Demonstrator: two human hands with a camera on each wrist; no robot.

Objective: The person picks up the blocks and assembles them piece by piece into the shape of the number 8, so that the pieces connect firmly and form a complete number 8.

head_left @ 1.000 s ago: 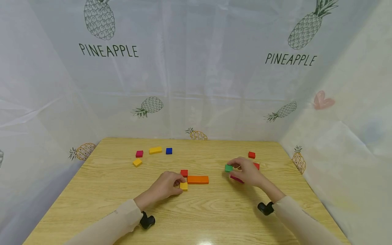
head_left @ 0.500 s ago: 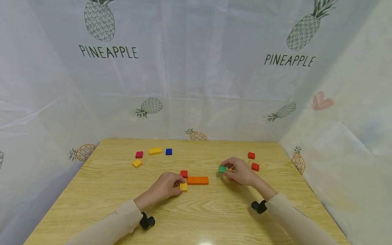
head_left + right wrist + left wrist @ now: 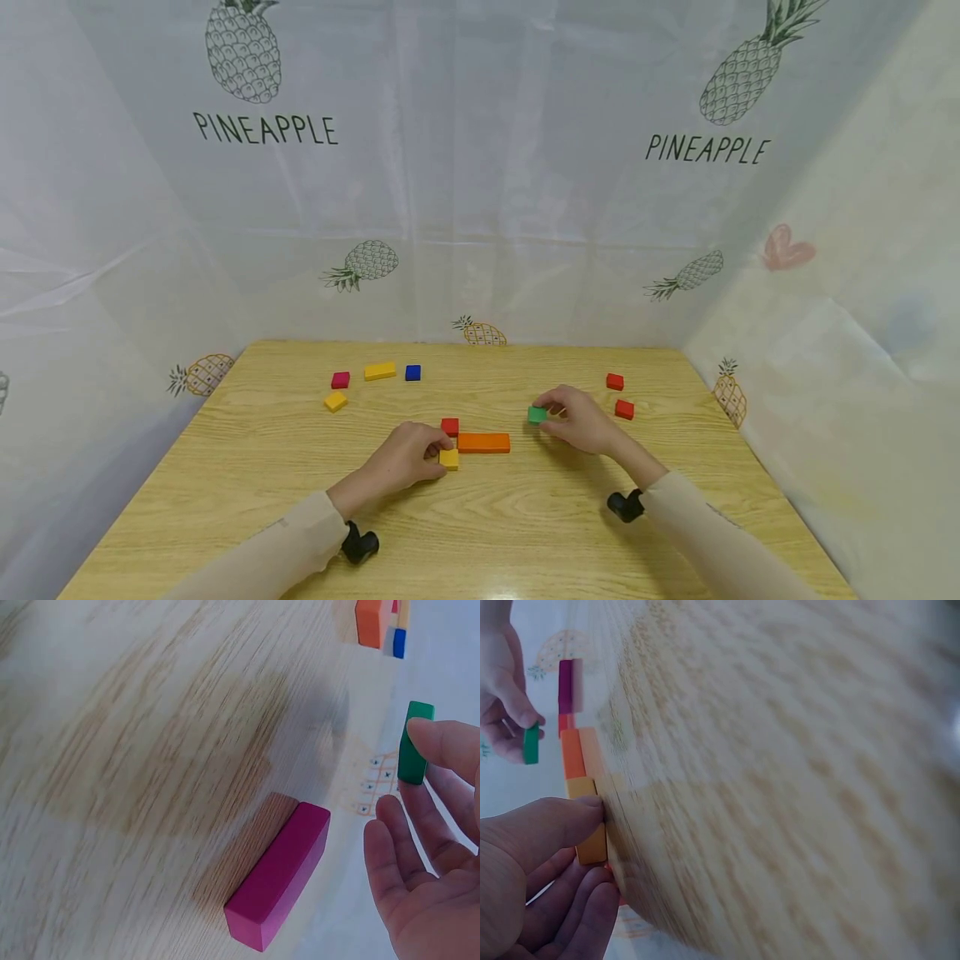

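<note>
My left hand (image 3: 408, 457) pinches a small yellow block (image 3: 448, 460) on the table, thumb at one side and fingers at the other. Right beside that block lies a long orange block (image 3: 483, 443), and a red block (image 3: 450, 427) sits just behind. My right hand (image 3: 581, 419) holds a small green block (image 3: 417, 742) between thumb and fingertips, raised over the table to the right of the orange block. Below this hand a long magenta block (image 3: 279, 876) lies on the wood in the right wrist view; in the head view the hand hides it.
At the back left are a magenta block (image 3: 341, 380), a long yellow block (image 3: 380, 372), a blue block (image 3: 413, 372) and another yellow block (image 3: 335, 402). Two red blocks (image 3: 624, 409) lie at the right. A printed curtain (image 3: 495, 208) stands behind the wooden table (image 3: 480, 533).
My right hand has moved left with the green block, towards the orange block, uncovering a red block at the right. My left hand has stayed in place on the yellow block.
</note>
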